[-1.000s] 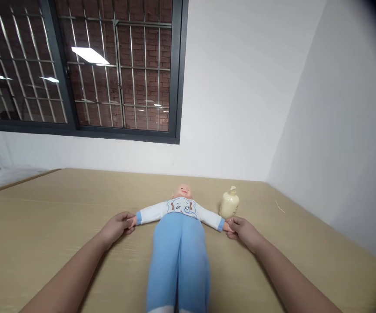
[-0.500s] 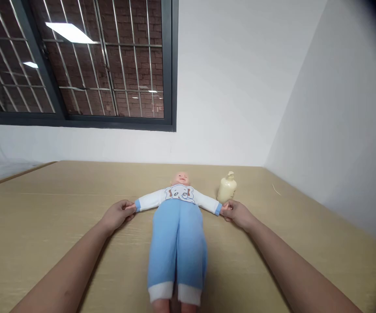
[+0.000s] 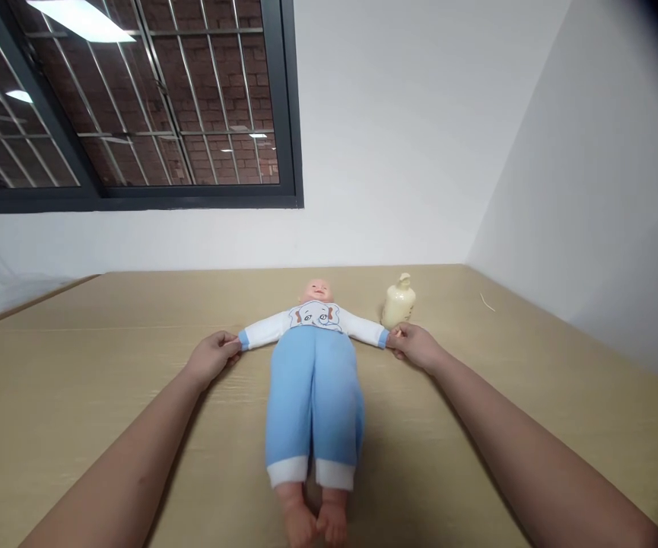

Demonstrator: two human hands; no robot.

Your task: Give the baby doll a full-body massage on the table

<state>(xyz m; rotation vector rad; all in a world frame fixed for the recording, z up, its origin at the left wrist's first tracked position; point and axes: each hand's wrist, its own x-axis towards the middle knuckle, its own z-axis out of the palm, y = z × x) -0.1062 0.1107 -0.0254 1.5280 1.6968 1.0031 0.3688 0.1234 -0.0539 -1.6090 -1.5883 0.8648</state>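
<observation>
A baby doll lies on its back on the tan tabletop, its head toward the wall and its bare feet toward me. It wears a white top with an elephant print and light blue trousers with white cuffs. Both of its arms are stretched out to the sides. My left hand is closed on the doll's hand at the left, just past the blue cuff. On the other side, my right hand pinches the doll's other hand. Right behind my right hand stands a cream pump bottle.
A thin pale strip lies on the table at the right. White walls bound the table behind and to the right. A dark-framed window with metal bars is at the upper left. Clear plastic sheeting lies beyond the left edge.
The view has tipped down a little, so the doll's feet now show. The doll's arms look slightly more level, its right-side hand raised a little with my right hand. Both grips stay.
</observation>
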